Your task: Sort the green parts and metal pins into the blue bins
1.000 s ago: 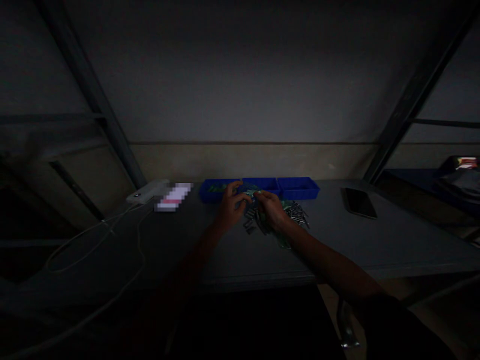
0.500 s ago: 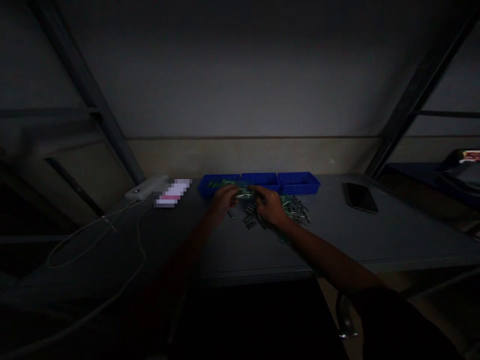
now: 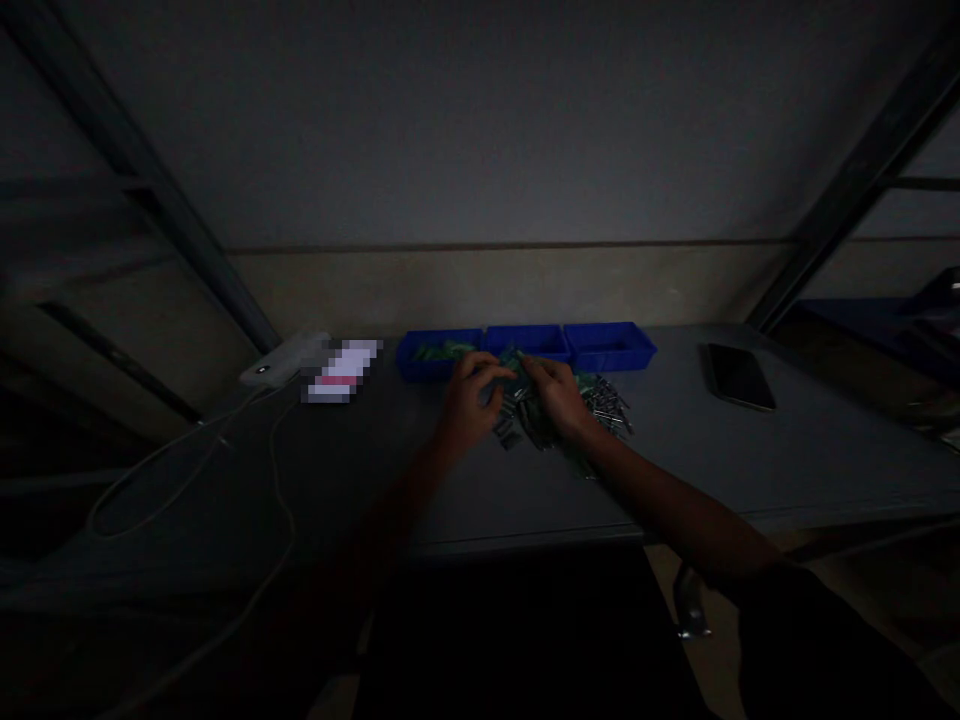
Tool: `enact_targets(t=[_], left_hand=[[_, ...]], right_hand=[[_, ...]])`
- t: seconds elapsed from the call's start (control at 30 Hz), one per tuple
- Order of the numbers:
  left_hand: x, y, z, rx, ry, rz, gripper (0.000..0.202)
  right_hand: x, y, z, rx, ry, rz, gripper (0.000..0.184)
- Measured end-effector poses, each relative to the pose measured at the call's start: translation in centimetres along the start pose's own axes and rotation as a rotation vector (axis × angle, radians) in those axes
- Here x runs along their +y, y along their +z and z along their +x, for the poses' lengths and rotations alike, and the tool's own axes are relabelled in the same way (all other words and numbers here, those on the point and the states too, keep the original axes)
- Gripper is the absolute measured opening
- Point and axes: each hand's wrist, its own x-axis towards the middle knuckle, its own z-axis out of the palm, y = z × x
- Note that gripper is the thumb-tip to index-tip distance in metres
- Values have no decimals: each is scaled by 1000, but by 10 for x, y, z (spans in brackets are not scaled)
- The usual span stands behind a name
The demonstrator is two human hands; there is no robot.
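My right hand [image 3: 559, 393] pinches a small greenish clear plastic bag [image 3: 511, 358] in front of the blue bins. Close to its left side, my left hand [image 3: 471, 402] has its fingers curved and apart, with nothing visible held in it. Several short metal pieces [image 3: 508, 438] lie on the table below and between the hands. A pile of thin metal pins or screws [image 3: 611, 405] spreads to the right of my right hand, with green plastic partly under it. The dim light hides the bag's contents.
Three joined blue bins stand along the wall; the left bin [image 3: 405, 370] holds green bags, beside the middle bin [image 3: 536, 332] and right bin [image 3: 634, 355]. A dark phone [image 3: 739, 377] lies right. A lit, blurred-out phone [image 3: 341, 372] and a white device [image 3: 281, 362] with cables lie left.
My left hand has let go of the bag and turned with its fingers spread. My right hand still holds the bag, now raised slightly toward the bins. The view has tilted a little.
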Motion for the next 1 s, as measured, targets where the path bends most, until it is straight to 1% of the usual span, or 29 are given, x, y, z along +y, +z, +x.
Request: enact_targets(t=[0.07, 0.1, 0.17, 0.27, 0.3, 0.33, 0.37, 0.47, 0.5, 0.57, 0.67, 0.73, 0.8, 0.83, 0.9, 1.0], left_hand=[[1, 1, 0, -19, -86, -45, 14], [1, 1, 0, -33, -157, -100, 13], [0, 2, 1, -63, -351, -273, 25], [-5, 5, 2, -83, -672, -553, 53], [-7, 7, 2, -81, -752, -620, 56], [-8, 8, 1, -75, -803, -668, 54], [-9, 10, 1, -65, -826, -702, 49], [-9, 11, 0, -22, -786, -747, 32], [-9, 10, 1, -6, -764, -744, 28], [-11, 7, 2, 38, -710, -683, 24], [-17, 0, 4, 100, -580, -468, 19], [-20, -4, 5, 153, -472, -312, 15], [-19, -6, 5, 184, -363, -195, 15], [-18, -6, 4, 177, -307, -153, 16], [-13, -6, 3, 127, -196, -96, 16], [-7, -3, 2, 49, -63, -61, 19]], right_hand=[[0, -1, -1, 13, -80, -46, 38], [-1, -2, -2, 20, -116, -86, 37], [-2, -3, -4, 11, -190, -178, 32], [-2, -4, -7, -79, -310, -303, 27], [-1, -4, -7, -118, -347, -341, 28], [-1, -4, -8, -156, -379, -375, 30], [0, -4, -8, -190, -402, -406, 33], [-2, -5, -9, -253, -430, -456, 43], [-3, -5, -9, -251, -423, -457, 47], [-7, -6, -10, -178, -370, -447, 50], [-12, -8, -12, -34, -323, -401, 44], [-15, -7, -13, 8, -320, -364, 37], [-16, -4, -14, 20, -294, -321, 30], [-15, -2, -15, 17, -269, -288, 28], [-14, 3, -15, -18, -206, -180, 23], [-12, 8, -14, -123, -101, 19, 18]])
